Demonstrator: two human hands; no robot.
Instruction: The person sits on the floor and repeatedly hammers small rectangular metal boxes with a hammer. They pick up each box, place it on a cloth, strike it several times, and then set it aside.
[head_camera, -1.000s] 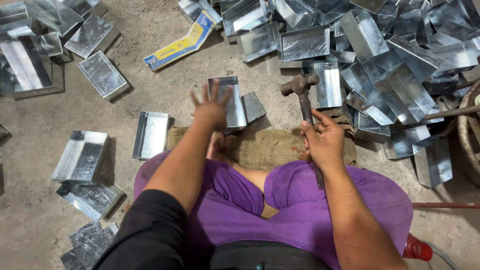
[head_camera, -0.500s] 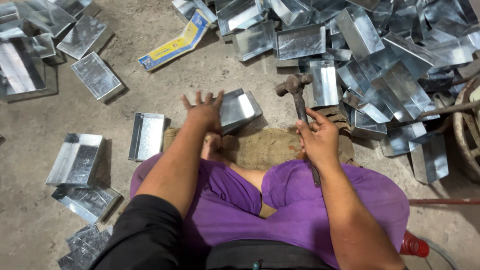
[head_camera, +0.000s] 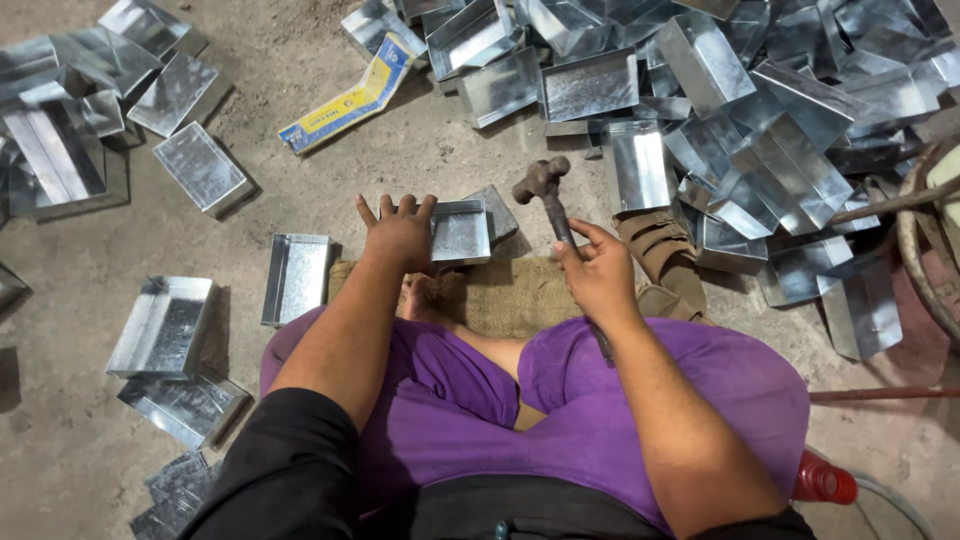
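I sit cross-legged on the floor in purple trousers. My left hand (head_camera: 400, 232) rests with fingers spread on the left edge of a small shiny metal tray (head_camera: 462, 232) lying in front of my knees. My right hand (head_camera: 598, 272) grips the handle of a rusty hammer (head_camera: 543, 185), whose head points up and away from me, just right of the tray. A piece of brown sacking (head_camera: 512, 292) lies under the tray's near edge.
A big heap of metal trays (head_camera: 740, 120) fills the upper right. More trays lie at the left (head_camera: 165, 325) and upper left (head_camera: 70, 130). A yellow and blue flat carton (head_camera: 350, 98) lies ahead. A red bottle (head_camera: 822, 480) stands by my right thigh.
My left hand has pulled the tray nearer to me and turned it. The hammer has stayed upright in my right hand.
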